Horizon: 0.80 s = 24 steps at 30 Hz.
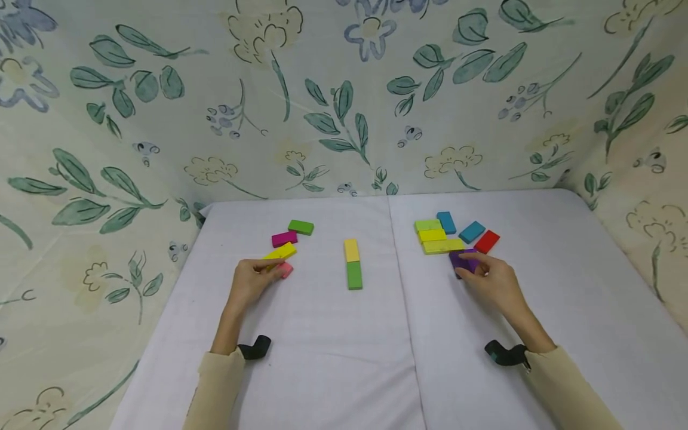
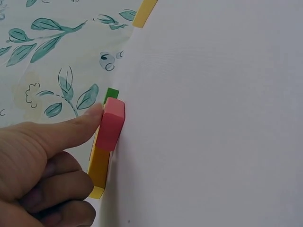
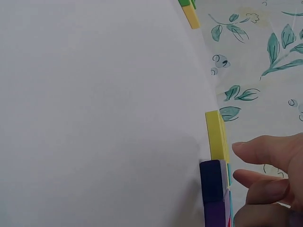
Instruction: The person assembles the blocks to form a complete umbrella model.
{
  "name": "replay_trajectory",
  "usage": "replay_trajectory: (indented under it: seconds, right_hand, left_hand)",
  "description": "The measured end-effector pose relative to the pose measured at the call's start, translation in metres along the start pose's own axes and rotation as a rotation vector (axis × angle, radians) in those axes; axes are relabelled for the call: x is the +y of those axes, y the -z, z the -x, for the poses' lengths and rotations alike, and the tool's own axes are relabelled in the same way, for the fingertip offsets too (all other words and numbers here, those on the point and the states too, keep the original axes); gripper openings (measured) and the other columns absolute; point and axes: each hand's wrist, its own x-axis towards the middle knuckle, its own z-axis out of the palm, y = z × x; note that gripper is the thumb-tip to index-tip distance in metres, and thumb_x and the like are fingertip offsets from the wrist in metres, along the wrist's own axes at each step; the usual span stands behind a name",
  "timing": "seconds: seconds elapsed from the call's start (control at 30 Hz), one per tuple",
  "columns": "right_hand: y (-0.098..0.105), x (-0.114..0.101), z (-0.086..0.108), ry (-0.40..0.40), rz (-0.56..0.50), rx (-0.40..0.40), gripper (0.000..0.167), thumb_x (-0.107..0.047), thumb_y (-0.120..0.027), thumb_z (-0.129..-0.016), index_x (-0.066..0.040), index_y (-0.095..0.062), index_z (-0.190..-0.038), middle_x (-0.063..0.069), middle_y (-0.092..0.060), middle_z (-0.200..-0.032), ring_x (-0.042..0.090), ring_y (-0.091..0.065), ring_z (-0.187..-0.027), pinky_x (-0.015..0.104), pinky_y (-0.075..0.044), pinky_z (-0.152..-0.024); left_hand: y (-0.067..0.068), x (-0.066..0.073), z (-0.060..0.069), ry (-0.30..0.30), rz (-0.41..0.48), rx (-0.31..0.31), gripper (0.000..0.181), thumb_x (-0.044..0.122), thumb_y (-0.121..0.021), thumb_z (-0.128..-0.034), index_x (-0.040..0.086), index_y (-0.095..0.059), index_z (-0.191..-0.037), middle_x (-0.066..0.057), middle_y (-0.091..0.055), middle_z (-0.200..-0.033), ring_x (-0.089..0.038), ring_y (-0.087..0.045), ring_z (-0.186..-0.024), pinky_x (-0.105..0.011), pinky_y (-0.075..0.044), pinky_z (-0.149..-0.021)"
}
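My left hand [image 1: 251, 282] pinches a pink block [image 2: 111, 124] at the left; the thumb lies against its side in the left wrist view. A yellow block [image 1: 282, 251] lies just beyond it, then a magenta block [image 1: 284, 239] and a green block [image 1: 301, 227]. On the right, my right hand [image 1: 494, 282] hovers at two dark purple blocks [image 3: 212, 182] lying end to end. Its thumb and forefinger are apart, and the right wrist view shows a gap between the fingertips and the blocks. Yellow blocks [image 3: 217, 136] adjoin the purple ones.
Between the hands, a pale yellow block [image 1: 352, 250] and a light green block [image 1: 354, 276] stand end to end. Beyond the right hand lie blue blocks [image 1: 472, 232], a red block [image 1: 487, 241] and a lime block [image 1: 428, 224]. A white cloth [image 1: 333, 358] covers the table.
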Motion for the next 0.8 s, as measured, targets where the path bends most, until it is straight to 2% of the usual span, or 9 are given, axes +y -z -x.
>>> replay_trajectory:
  seconds: [0.27,0.43,0.63,0.8]
  right_hand:
    - [-0.0026,0.0030,0.0013,-0.095,0.035,0.022,0.049,-0.026,-0.077,-0.094,0.003,-0.066,-0.132,0.010,-0.054,-0.075,0.023,-0.046,-0.066,0.026,-0.035,-0.051]
    - [-0.0056,0.0038,0.0001,-0.136,0.058,0.045,0.049,-0.027,-0.078,-0.093,0.003,-0.067,-0.130,0.009,-0.051,-0.070,0.023,-0.045,-0.062,0.027,-0.035,-0.049]
    - [-0.0092,0.0022,-0.0031,-0.139,0.043,-0.001,0.047,-0.027,-0.079,-0.091,0.005,-0.070,-0.125,0.008,-0.053,-0.070,0.022,-0.047,-0.063,0.026,-0.033,-0.051]
    - [-0.0072,0.0005,-0.0050,-0.104,0.078,-0.011,0.046,-0.026,-0.082,-0.088,0.007,-0.072,-0.120,0.009,-0.054,-0.069,0.022,-0.047,-0.063,0.027,-0.032,-0.052]
  left_hand:
    - [-0.0004,0.0019,-0.0002,-0.014,-0.004,-0.002,0.031,0.019,-0.081,-0.0908,0.004,-0.078,-0.117,-0.024,-0.070,-0.130,-0.028,-0.055,-0.100,-0.018,-0.039,-0.062]
    - [-0.0015,0.0022,-0.0010,0.002,0.001,-0.010,0.033,0.022,-0.084,-0.0886,0.006,-0.079,-0.117,-0.022,-0.069,-0.131,-0.027,-0.054,-0.102,-0.020,-0.038,-0.063]
    - [-0.0035,0.0024,-0.0007,0.007,0.003,-0.018,0.034,0.023,-0.084,-0.0881,0.007,-0.079,-0.117,-0.019,-0.071,-0.130,-0.026,-0.055,-0.103,-0.021,-0.037,-0.065]
    - [-0.0086,0.0073,-0.0024,-0.036,0.021,-0.034,0.031,0.019,-0.084,-0.0880,0.006,-0.080,-0.115,-0.018,-0.074,-0.124,-0.022,-0.054,-0.096,-0.018,-0.036,-0.061]
